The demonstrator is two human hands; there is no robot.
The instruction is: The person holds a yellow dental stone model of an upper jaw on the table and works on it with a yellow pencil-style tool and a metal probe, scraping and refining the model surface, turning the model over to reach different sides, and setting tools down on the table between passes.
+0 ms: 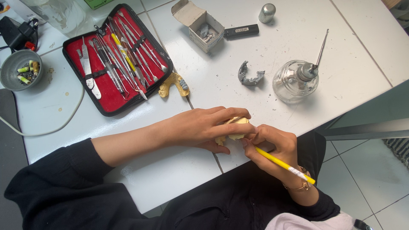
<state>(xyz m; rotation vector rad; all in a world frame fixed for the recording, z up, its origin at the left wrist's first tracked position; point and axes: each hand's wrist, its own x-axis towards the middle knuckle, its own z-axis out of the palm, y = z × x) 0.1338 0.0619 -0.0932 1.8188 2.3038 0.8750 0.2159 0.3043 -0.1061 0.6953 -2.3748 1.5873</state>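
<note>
1. The left hand (pixel 200 127) reaches in from 9 o'clock and is closed over a pale yellow plaster cast (pixel 233 127), fingers curled across its top and the thumb beneath it.
2. The plaster cast sits at the near edge of the white tiled tabletop (pixel 298 34), a little toward 5 o'clock from the centre of the view, mostly covered by the left hand.
3. The right hand (pixel 272 147) comes up from 5 o'clock and is pinched shut on a yellow-handled tool (pixel 283 164), held like a pen.
4. The tool's handle trails toward 4 o'clock past a bracelet (pixel 300 184) on the wrist; its working tip is hidden between the fingers and the cast, so contact cannot be told.
5. At 11 o'clock an open case with red lining (pixel 110 91) lies flat, holding a row of metal instruments (pixel 123 55) under elastic bands.
6. Just beside the case, on its 4 o'clock side, lies a second yellow cast (pixel 172 84).
7. Toward 1 o'clock stands a glass spirit burner (pixel 294 81), with a grey dental piece (pixel 250 76) near it at its 9 o'clock.
8. At 12 o'clock are a small open cardboard box (pixel 203 25), a dark flat bar (pixel 241 30) touching it, and a metal cap (pixel 267 12).
9. At 10 o'clock, at the far left edge, a grey bowl (pixel 18 70) holds small bits.
</note>
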